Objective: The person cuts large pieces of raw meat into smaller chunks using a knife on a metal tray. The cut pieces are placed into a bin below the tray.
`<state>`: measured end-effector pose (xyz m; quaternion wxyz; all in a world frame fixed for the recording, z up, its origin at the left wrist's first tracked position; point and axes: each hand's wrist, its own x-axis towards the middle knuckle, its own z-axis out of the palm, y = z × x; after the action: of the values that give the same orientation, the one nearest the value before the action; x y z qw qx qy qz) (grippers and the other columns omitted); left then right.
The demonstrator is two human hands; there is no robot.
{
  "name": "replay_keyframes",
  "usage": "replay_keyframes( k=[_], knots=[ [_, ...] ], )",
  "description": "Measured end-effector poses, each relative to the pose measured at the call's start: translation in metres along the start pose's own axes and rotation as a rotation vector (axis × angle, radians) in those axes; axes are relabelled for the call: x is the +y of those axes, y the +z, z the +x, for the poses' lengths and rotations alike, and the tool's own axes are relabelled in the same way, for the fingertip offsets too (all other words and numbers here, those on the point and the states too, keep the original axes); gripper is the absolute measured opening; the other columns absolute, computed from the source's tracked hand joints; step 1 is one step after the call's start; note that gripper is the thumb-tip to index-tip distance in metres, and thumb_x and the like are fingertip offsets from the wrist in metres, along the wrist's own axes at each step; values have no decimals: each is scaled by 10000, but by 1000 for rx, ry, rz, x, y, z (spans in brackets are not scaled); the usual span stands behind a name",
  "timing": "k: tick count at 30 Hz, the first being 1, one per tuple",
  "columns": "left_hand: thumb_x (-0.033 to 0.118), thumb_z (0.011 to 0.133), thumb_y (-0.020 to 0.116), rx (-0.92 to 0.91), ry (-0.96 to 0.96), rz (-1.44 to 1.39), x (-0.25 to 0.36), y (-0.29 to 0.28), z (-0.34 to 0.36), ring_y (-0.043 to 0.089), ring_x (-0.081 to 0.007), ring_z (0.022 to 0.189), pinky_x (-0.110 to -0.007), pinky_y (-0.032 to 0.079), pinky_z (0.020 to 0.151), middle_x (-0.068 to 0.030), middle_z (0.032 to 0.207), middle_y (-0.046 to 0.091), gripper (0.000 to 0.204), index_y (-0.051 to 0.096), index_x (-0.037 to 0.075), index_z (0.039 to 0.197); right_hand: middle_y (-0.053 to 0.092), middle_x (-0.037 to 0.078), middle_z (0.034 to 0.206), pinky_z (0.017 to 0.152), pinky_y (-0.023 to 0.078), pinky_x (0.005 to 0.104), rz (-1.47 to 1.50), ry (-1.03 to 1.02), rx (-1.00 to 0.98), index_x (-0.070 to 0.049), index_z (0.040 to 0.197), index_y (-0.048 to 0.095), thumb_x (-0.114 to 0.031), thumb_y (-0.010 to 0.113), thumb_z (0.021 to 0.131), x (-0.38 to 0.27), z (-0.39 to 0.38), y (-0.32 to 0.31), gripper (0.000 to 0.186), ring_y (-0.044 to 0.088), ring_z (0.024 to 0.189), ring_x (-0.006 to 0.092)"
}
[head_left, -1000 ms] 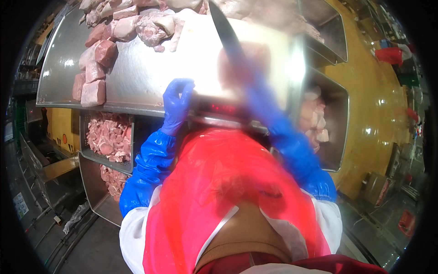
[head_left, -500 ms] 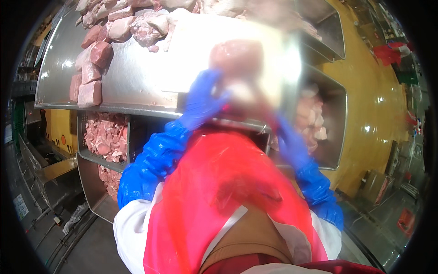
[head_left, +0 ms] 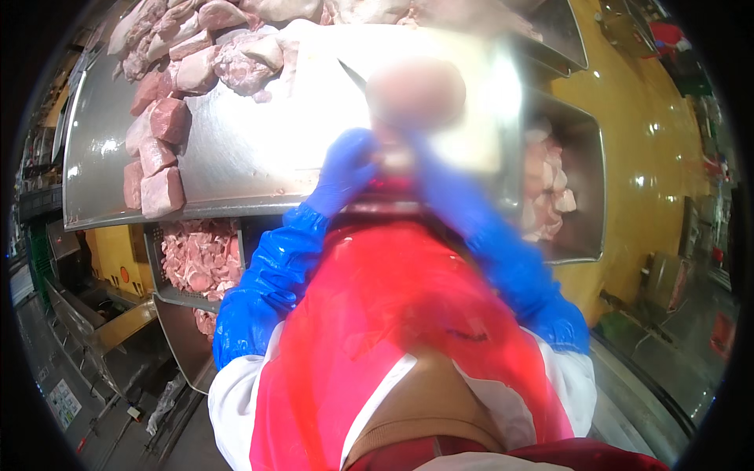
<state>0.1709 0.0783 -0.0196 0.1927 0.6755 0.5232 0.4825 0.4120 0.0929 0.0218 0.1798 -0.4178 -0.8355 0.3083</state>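
A rounded pink piece of meat [head_left: 416, 93], blurred and washed out by glare, lies on the white cutting board [head_left: 318, 118] in front of me. My left hand [head_left: 349, 169], in a blue glove, is at its near left edge, with curled fingers closed on a narrow lower part of the meat. Close to the meat's near right side is my right hand [head_left: 446, 179], also blue-gloved and smeared by motion; its fingers cannot be made out. A thin dark blade [head_left: 353, 74] shows at the meat's far left; what holds it is hidden.
Several cut meat blocks [head_left: 162, 191] line the left of the steel table [head_left: 236, 149], with larger pieces [head_left: 247, 63] along the back. A metal bin [head_left: 585, 188] at right holds pale trimmings. Below the table's left edge stands a perforated tray [head_left: 161, 279] of scraps.
My right hand has swung left and forward from the right bin's side to the meat. The dark blade now shows beside the meat. My left hand stays close to the same place.
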Motion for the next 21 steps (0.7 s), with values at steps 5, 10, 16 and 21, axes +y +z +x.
replay_keyframes(
  k=[5, 10, 16, 21],
  knots=[
    [-15, 850, 715, -28, -227, -79, -13, -4, 5, 638, -190, 776, -324, 534, 736, -83, 843, 638, 121, 603, 16, 883, 689, 221, 976, 702, 541, 535, -264, 195, -340, -269, 1638, 245, -19, 559, 913, -29, -100, -91, 829, 670, 770, 438],
    [125, 834, 744, -66, 63, 211, 15, -42, 31, 664, -295, 981, -438, 541, 881, -134, 999, 677, 449, 630, 72, 1265, 702, 235, 1007, 700, 540, 544, -116, 93, -19, -197, 1621, 309, -9, 556, 931, -60, -80, -96, 757, 681, 783, 452],
    [130, 788, 783, -174, 196, 245, -9, -25, 26, 607, -311, 874, -447, 496, 778, -89, 893, 632, 245, 665, 106, 1001, 687, 264, 983, 682, 538, 551, 36, 28, 316, -186, 1620, 302, -59, 567, 954, -61, 37, 6, 728, 676, 763, 462],
    [123, 782, 775, -263, 179, 183, -22, -43, 29, 606, -310, 848, -435, 500, 760, -93, 860, 627, 202, 654, 91, 940, 663, 253, 923, 650, 539, 545, -81, 107, 134, -216, 1643, 223, -54, 560, 936, -65, 36, 26, 799, 669, 719, 438]
  ],
)
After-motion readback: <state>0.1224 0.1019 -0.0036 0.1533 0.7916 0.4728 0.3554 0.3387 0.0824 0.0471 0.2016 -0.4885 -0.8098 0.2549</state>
